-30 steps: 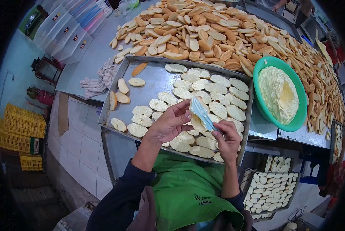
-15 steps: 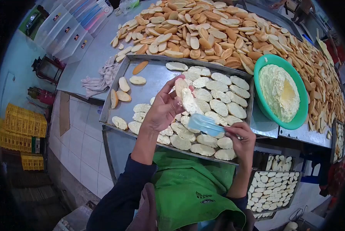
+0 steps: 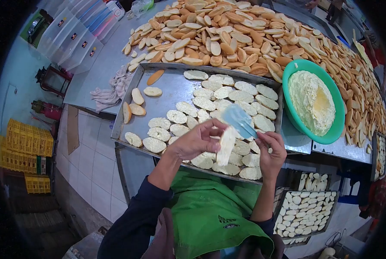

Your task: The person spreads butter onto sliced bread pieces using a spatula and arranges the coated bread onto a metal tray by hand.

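Observation:
My left hand (image 3: pixel 201 140) pinches a bread slice (image 3: pixel 225 148), held upright above the tray with a pale face showing. In my right hand (image 3: pixel 270 149) is a light-blue spatula (image 3: pixel 239 121), its blade close to the slice's upper end; I cannot tell if they touch. Beneath both hands lies a metal tray (image 3: pixel 167 88) with rows of bread slices coated in pale cream (image 3: pixel 159 133). Several uncoated slices (image 3: pixel 137 96) sit at the tray's left side. Right of the tray stands a green bowl (image 3: pixel 291 112) of pale yellow cream (image 3: pixel 307 93).
A large heap of bread slices (image 3: pixel 227 32) covers the table behind the tray. A crumpled cloth (image 3: pixel 111 90) lies left of it. Below right is another filled tray (image 3: pixel 305 211). Yellow crates (image 3: pixel 29 142) and clear plastic boxes (image 3: pixel 68 41) stand at left.
My left hand has moved down and right with the slice, uncovering coated slices on the tray. The spatula blade has swung upward in my right hand.

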{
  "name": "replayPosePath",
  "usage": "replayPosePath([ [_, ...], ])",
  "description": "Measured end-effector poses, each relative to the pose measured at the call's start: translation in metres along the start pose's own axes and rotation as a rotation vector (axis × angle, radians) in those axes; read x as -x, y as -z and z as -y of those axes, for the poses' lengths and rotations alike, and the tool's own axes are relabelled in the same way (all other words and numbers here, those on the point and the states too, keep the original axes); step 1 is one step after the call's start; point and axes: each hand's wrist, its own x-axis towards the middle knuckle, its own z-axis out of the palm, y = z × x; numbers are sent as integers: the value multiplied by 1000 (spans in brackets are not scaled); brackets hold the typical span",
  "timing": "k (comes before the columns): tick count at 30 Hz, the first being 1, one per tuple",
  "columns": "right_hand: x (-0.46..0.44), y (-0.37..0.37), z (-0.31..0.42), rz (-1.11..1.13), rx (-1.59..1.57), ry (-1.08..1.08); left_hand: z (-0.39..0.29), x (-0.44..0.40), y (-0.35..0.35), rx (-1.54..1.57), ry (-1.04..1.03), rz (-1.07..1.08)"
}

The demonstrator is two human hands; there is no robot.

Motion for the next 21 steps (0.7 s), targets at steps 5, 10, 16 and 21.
replayPosePath([
  [5, 6, 9, -20, -73, -138, -149, -9, 7, 6, -1, 23, 153],
  [10, 9, 21, -27, -141, -254, -177, -69, -8, 70, -335, -49, -213],
  [16, 11, 21, -24, -142, -291, -172, -81, -52, 163, -631, -93, -717],
  [21, 12, 27, -26, -183, -255, -172, -57, -72, 210, -827, 9, -932],
])
